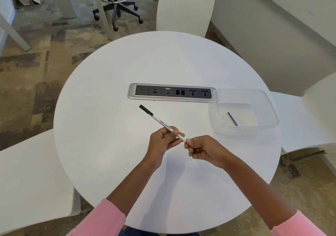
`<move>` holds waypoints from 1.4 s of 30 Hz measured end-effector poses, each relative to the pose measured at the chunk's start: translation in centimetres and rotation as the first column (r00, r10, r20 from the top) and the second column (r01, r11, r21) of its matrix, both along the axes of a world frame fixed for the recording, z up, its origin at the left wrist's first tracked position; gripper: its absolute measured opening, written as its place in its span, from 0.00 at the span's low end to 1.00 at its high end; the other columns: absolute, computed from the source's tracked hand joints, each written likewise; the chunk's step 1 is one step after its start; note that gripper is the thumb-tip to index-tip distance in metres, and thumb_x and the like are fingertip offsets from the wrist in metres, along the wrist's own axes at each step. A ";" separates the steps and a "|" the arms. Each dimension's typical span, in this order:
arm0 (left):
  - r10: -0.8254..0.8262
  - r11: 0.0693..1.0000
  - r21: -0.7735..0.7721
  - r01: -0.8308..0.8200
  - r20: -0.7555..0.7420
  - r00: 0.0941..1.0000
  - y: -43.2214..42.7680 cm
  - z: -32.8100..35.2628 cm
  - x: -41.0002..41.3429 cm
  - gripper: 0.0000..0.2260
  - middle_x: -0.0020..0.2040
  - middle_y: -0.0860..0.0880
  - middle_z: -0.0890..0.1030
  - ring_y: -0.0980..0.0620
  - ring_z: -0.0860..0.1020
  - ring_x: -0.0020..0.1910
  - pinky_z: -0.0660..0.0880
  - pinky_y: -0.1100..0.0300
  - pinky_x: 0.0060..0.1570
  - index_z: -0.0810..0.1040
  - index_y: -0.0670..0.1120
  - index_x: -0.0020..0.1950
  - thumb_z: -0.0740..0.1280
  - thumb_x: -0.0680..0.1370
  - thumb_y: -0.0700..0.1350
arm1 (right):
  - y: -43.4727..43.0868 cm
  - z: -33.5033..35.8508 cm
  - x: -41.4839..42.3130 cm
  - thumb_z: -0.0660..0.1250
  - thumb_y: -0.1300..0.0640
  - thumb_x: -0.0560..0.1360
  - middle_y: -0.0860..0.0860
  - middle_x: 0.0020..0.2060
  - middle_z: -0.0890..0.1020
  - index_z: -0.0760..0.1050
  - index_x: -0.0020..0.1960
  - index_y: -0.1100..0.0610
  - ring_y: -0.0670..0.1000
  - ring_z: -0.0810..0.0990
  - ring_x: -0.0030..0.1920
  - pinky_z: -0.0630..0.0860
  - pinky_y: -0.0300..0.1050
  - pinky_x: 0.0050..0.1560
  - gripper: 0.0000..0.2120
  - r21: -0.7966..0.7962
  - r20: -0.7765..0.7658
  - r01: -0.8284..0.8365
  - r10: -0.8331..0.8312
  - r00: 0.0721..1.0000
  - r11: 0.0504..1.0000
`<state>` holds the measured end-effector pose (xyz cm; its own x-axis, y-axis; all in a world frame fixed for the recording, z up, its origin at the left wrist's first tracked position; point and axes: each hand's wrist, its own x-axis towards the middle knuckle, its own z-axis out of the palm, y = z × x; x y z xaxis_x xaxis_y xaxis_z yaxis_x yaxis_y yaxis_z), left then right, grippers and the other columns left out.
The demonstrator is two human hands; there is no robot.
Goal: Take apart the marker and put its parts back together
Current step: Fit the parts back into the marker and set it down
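Note:
A slim white marker (160, 121) with printed text and a black cap (146, 110) is held in the air above the round white table (109, 145), cap end pointing up and to the left. My left hand (162, 141) grips the barrel near its middle. My right hand (201, 149) pinches the barrel's rear end between thumb and fingers; that end is hidden inside the fingers. A thin dark rod (232, 119), like an ink stick, lies in the clear plastic container (269, 108) to the right.
A grey power and data socket strip (132, 92) is set into the table's middle, behind the marker. White chairs stand at the far side (185, 6), the left (27, 172) and the right (312, 119). A wheeled stool (116, 5) stands on the carpet beyond.

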<state>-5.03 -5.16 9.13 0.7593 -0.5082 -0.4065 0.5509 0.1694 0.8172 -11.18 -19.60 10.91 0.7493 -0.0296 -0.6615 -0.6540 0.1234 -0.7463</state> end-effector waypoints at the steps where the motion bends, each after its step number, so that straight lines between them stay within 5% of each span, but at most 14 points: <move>1: 0.004 1.000 0.002 -0.004 -0.014 1.000 0.0 -0.1 0.1 0.05 0.34 0.50 0.84 0.54 0.83 0.35 0.79 0.67 0.41 0.76 0.41 0.41 0.64 0.76 0.36 | 0.1 -0.1 0.0 0.59 0.58 0.77 0.49 0.27 0.77 0.78 0.37 0.59 0.45 0.75 0.29 0.73 0.34 0.33 0.14 -0.045 0.024 -0.016 0.017 1.000 0.999; 6: -0.022 0.999 0.045 0.026 -0.092 0.996 0.2 -0.6 0.1 0.05 0.33 0.47 0.83 0.54 0.82 0.32 0.79 0.67 0.36 0.77 0.39 0.42 0.64 0.76 0.37 | 0.8 -0.9 0.6 0.55 0.53 0.79 0.50 0.32 0.78 0.79 0.44 0.59 0.47 0.76 0.34 0.72 0.33 0.33 0.16 -0.435 0.187 0.119 -0.039 0.982 0.893; 9: -0.128 0.981 0.140 0.135 -0.056 0.990 0.4 -1.0 0.0 0.05 0.33 0.48 0.84 0.54 0.82 0.32 0.79 0.66 0.35 0.79 0.41 0.43 0.65 0.77 0.38 | 1.1 -1.3 1.0 0.58 0.55 0.78 0.51 0.35 0.79 0.79 0.45 0.60 0.47 0.77 0.35 0.71 0.27 0.30 0.13 -0.459 0.238 0.176 -0.070 0.969 0.871; 14: -0.385 0.891 0.269 0.367 0.018 0.923 0.6 -1.4 -0.3 0.07 0.36 0.49 0.82 0.56 0.80 0.30 0.77 0.66 0.34 0.79 0.46 0.41 0.64 0.78 0.41 | 2.1 -1.8 1.8 0.64 0.56 0.74 0.48 0.33 0.80 0.81 0.44 0.60 0.45 0.77 0.35 0.72 0.36 0.39 0.10 -0.529 0.216 0.094 0.027 0.976 0.843; 21: -0.531 0.792 0.375 0.482 0.033 0.847 0.8 -2.3 0.3 0.10 0.38 0.50 0.81 0.60 0.77 0.28 0.71 0.70 0.30 0.77 0.47 0.40 0.61 0.79 0.42 | 3.0 -3.1 2.4 0.66 0.58 0.72 0.45 0.25 0.77 0.77 0.35 0.56 0.40 0.74 0.25 0.69 0.30 0.31 0.08 -0.500 0.165 0.068 0.017 0.986 0.864; 26: -0.498 0.685 0.683 0.253 0.185 0.848 0.7 -4.1 1.1 0.09 0.48 0.46 0.82 0.52 0.78 0.42 0.71 0.64 0.42 0.79 0.42 0.50 0.62 0.78 0.46 | 3.1 -4.2 3.3 0.67 0.59 0.72 0.54 0.35 0.79 0.79 0.46 0.64 0.52 0.77 0.37 0.77 0.50 0.48 0.08 -0.542 0.170 0.211 -0.140 0.976 0.813; 32: -0.642 0.403 0.908 -0.112 0.368 0.672 1.8 -6.4 1.4 0.17 0.66 0.46 0.70 0.47 0.67 0.66 0.64 0.58 0.62 0.68 0.45 0.68 0.58 0.80 0.48 | 3.6 -5.4 4.8 0.66 0.59 0.72 0.54 0.38 0.78 0.74 0.54 0.60 0.52 0.75 0.39 0.69 0.41 0.43 0.11 -0.694 0.141 0.209 -0.155 0.978 0.689; 38: -0.811 0.163 0.968 -0.193 0.242 0.532 2.5 -8.1 2.3 0.25 0.78 0.45 0.47 0.45 0.45 0.77 0.46 0.52 0.74 0.48 0.46 0.77 0.48 0.82 0.53 | 4.4 -7.1 6.6 0.64 0.59 0.73 0.61 0.48 0.80 0.71 0.57 0.61 0.60 0.78 0.50 0.73 0.49 0.51 0.14 -0.775 0.084 0.134 -0.110 0.990 0.618; 40: -0.831 0.129 0.964 -0.231 0.232 0.505 2.9 -8.5 2.8 0.27 0.77 0.42 0.51 0.42 0.50 0.76 0.50 0.47 0.73 0.52 0.43 0.76 0.53 0.81 0.54 | 4.4 -7.4 7.0 0.63 0.59 0.74 0.61 0.51 0.79 0.70 0.58 0.61 0.60 0.77 0.53 0.72 0.49 0.52 0.14 -0.798 0.063 0.105 -0.090 0.994 0.593; 42: -0.821 0.150 0.946 -0.287 0.281 0.497 3.1 -9.1 3.3 0.29 0.71 0.39 0.68 0.39 0.67 0.70 0.66 0.42 0.65 0.68 0.41 0.70 0.66 0.74 0.55 | 4.4 -7.6 7.3 0.63 0.59 0.75 0.61 0.53 0.78 0.69 0.59 0.62 0.60 0.75 0.54 0.71 0.49 0.53 0.14 -0.821 0.043 0.076 -0.072 0.996 0.566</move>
